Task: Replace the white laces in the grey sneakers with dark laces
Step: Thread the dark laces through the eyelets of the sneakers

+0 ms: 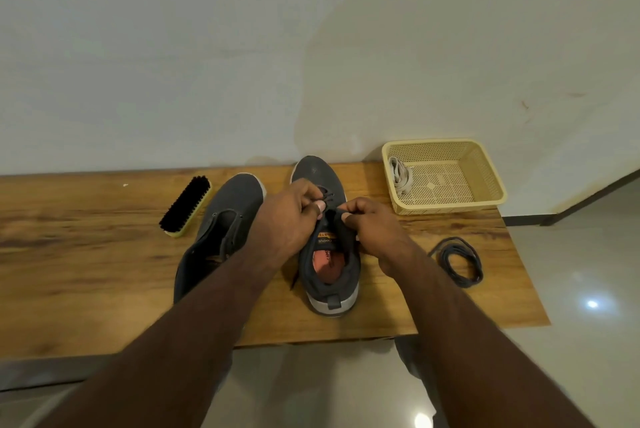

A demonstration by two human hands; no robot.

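The left hand (290, 216) is curled at the lacing area of the right-hand grey sneaker (325, 237), thumb and fingertips pinching a strand of the dark lace (327, 198) where it crosses the upper eyelets. The right hand (372, 223) is also curled, its fingertips pinching the opposite side of the same lace at the edge of the tongue. The two hands sit close together, nearly touching, with the threaded lace rows showing just beyond the fingers toward the toe.

The sneaker being worked on stands upright on its sole, toe pointing away from the person and heel nearest, its orange insole visible through the opening directly below the hands. A loose end of dark lace trails down the left flank of this shoe onto the wooden table (86, 247).

The second grey sneaker (221, 230) lies just beside the first, on its left, partly covered by the left forearm. Its eyelets appear bare; no lace can be made out in them.

To the right of the right forearm, a coiled spare dark lace (459, 263) rests on the table, well apart from both shoes. Behind it, at the far right corner of the table, a cream plastic basket (485, 171) holds the white laces (400, 174), bunched against its left wall.

A black-bristled shoe brush (185, 205) lies on the table to the left of the second sneaker.
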